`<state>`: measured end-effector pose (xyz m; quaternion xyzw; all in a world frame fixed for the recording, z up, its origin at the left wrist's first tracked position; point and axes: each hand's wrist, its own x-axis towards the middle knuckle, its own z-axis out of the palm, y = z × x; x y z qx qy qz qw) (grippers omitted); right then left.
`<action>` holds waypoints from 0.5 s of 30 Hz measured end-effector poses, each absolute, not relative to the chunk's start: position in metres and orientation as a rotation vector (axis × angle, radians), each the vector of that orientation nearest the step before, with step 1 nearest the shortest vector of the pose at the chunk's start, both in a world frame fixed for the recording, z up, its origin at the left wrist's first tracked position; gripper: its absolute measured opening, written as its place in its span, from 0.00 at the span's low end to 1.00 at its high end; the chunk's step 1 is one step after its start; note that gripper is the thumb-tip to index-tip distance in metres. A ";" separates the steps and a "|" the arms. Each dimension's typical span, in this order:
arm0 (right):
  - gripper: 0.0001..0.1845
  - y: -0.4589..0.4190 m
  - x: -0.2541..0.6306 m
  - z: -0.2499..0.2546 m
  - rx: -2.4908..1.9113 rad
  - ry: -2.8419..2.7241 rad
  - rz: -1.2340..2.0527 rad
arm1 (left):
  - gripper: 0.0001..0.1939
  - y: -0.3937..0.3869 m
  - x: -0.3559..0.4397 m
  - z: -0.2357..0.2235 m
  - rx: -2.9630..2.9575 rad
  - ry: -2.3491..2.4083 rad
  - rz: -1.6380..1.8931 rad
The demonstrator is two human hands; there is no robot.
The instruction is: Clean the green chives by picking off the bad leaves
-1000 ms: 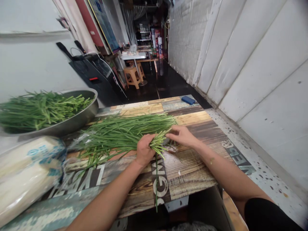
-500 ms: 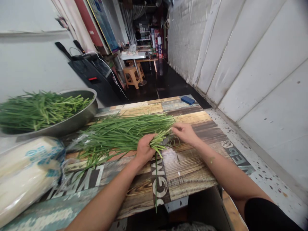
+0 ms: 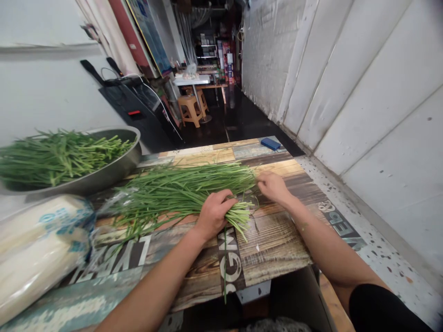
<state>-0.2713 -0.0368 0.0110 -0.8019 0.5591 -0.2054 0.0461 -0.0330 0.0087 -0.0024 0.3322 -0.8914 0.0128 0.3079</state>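
Observation:
A long bunch of green chive stalks (image 3: 180, 191) lies across the patterned wooden table (image 3: 273, 240). My left hand (image 3: 213, 214) is closed round a handful of the stalks near their cut ends, which fan out to its right. My right hand (image 3: 273, 185) rests at the far end of the pile, its fingers pinched on stalks there. One single stalk (image 3: 224, 263) hangs over the table's near edge.
A metal basin (image 3: 104, 175) heaped with more green stalks stands at the left. A white plastic-wrapped bundle (image 3: 38, 244) lies in front of it. A blue object (image 3: 270, 144) sits at the table's far corner. A white wall runs along the right; an aisle with stools lies beyond.
My left hand has shifted a little right and down with its handful of stalks. My right hand has moved farther away, up to the end of the pile.

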 end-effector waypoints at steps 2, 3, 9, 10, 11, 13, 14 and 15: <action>0.11 -0.036 -0.269 0.008 -2.529 1.690 -0.527 | 0.11 0.009 -0.034 -0.002 0.915 -2.347 0.081; 0.10 -0.036 -0.268 0.006 -2.558 1.679 -0.476 | 0.11 0.009 -0.035 -0.002 0.920 -2.334 0.090; 0.05 -0.038 -0.267 0.000 -2.666 1.642 -0.414 | 0.11 0.009 -0.035 -0.002 0.859 -2.380 0.039; 0.06 -0.039 -0.268 0.000 -2.685 1.620 -0.408 | 0.11 0.008 -0.035 -0.002 0.842 -2.410 0.029; 0.06 -0.039 -0.269 0.001 -2.696 1.600 -0.413 | 0.10 0.008 -0.035 -0.002 0.828 -2.436 0.026; 0.07 -0.039 -0.270 0.004 -2.687 1.545 -0.479 | 0.10 0.007 -0.036 -0.002 0.818 -2.458 0.035; 0.05 -0.039 -0.271 0.007 -2.659 1.503 -0.551 | 0.10 0.007 -0.036 -0.002 0.817 -2.460 0.040; 0.04 -0.038 -0.272 0.010 -2.599 1.458 -0.646 | 0.10 0.007 -0.036 -0.002 0.818 -2.458 0.041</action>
